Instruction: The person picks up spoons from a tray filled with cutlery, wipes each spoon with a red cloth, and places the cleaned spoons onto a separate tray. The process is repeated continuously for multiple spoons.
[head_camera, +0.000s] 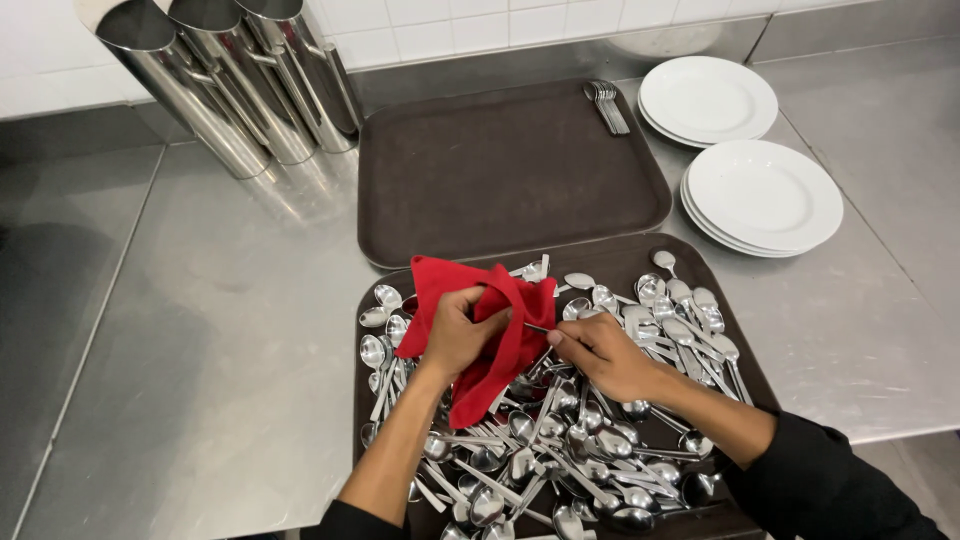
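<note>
Spoons (560, 460) heap loosely on the near tray (372, 420); the left hand (458, 333) clenches a red cloth (500, 340) around one spoon's handle (537, 327), right hand (600, 355) pinching it steady.

A commercial kitchen is showing itself: beyond the fingers (490, 322), a steel counter (200, 340) is bearing stacked white plates (765, 195), brown trays (500, 170) and cutlery canisters (230, 80).

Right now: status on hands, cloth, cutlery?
Left hand grips red cloth. Right hand pinches a utensil handle into the cloth. Both over spoon pile on near tray. Nothing in the way.
</note>
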